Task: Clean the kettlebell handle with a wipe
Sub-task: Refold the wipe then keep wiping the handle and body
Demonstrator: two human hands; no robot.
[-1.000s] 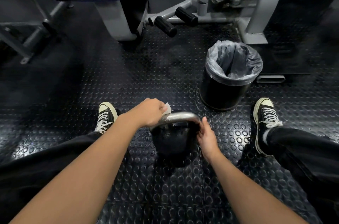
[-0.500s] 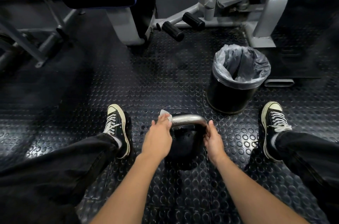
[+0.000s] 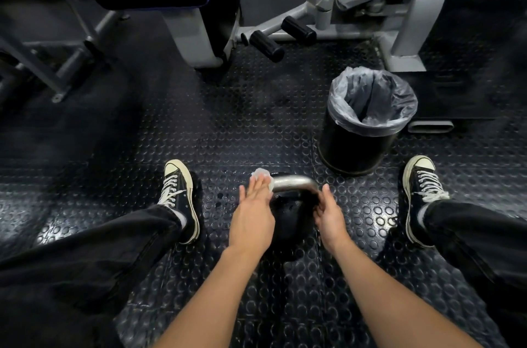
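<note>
Kettlebell (image 3: pixel 288 222) sits on the studded floor (image 3: pixel 251 125) between the shoes, heavy and stable, its metal handle (image 3: pixel 293 183) probably slick. Left hand (image 3: pixel 252 213) presses a wipe (image 3: pixel 261 174) flat-fingered at nine o'clock; right hand (image 3: pixel 328 213) loosely cups three o'clock. Bin (image 3: pixel 368 119) at one o'clock.

You have open floor (image 3: pixel 251 131) ahead of the kettlebell (image 3: pixel 288 213), up to the machine frame (image 3: pixel 328 31). The bin (image 3: pixel 362 134) stands near on the front right. Your shoes (image 3: pixel 178 196) fence both sides, with bare floor between each and the kettlebell.
</note>
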